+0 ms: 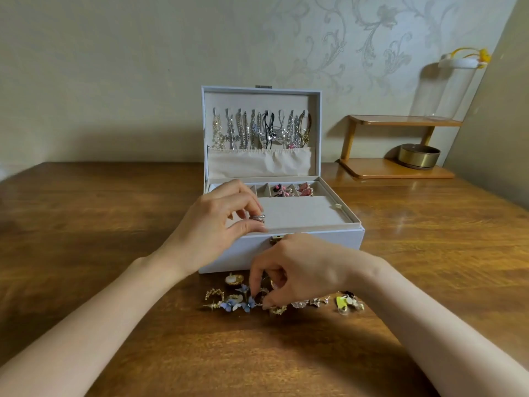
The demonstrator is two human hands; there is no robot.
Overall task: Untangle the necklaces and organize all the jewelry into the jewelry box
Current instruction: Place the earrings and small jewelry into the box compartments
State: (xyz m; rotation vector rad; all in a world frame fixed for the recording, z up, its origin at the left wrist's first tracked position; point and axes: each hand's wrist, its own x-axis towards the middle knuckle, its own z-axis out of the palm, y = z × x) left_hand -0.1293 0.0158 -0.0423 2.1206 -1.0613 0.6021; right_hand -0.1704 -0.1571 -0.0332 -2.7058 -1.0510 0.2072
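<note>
A white jewelry box (323,239) stands open on the wooden table. Several necklaces (260,130) hang on hooks inside its lid. Pink earrings (305,189) lie in the small back compartments. My left hand (217,224) pinches a silver ring (259,218) over the left side of the beige tray. In front of the box, my right hand (297,270) reaches down into a loose pile of jewelry (229,302) and pinches a thin ring (259,298) among blue flower earrings (240,304). More pieces (349,302) lie to the right of that hand.
A wooden two-tier stand (400,170) sits at the back right, with a brass bowl (419,156) on its base and a clear glass dome (449,90) on top. The wall runs close behind the box.
</note>
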